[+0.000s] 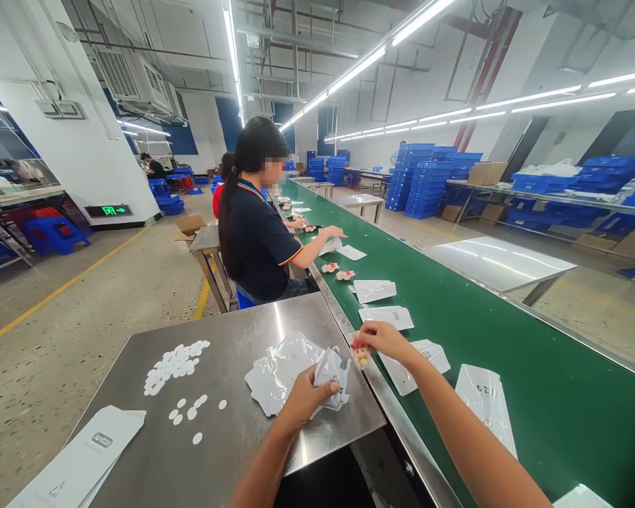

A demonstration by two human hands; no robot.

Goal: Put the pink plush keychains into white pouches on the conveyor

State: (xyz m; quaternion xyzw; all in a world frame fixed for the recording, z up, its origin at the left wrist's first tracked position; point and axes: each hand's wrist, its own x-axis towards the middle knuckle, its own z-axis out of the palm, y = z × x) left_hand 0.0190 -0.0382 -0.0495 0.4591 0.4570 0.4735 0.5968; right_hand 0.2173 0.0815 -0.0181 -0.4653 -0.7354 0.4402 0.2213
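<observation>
Left hand (pixel 307 395) grips a small clear plastic bag (pixel 334 375), fingers closed on its near side, bag held above the right edge of the steel surface (pixel 233 437), mouth turned toward the other hand, likely so the piece can go in. Right hand (pixel 384 339) pinches a tiny figurine (pixel 360 353), thumb and fingertips closed on its top; it hangs just right of the bag, over the strip between surface and green conveyor belt (pixel 508 367). Figurine looks pinkish-red on top, pale cream below; details too small to tell. More clear bags (pixel 278 370) lie flat left of the held one, close at hand. White round stickers (pixel 174 363) are scattered further left, white printed cards (pixel 85 458) at the near left corner. Flat packed pouches (pixel 386 317) lie in a row along the belt. A co-worker (pixel 257 226) sits farther up, one hand on the belt.
</observation>
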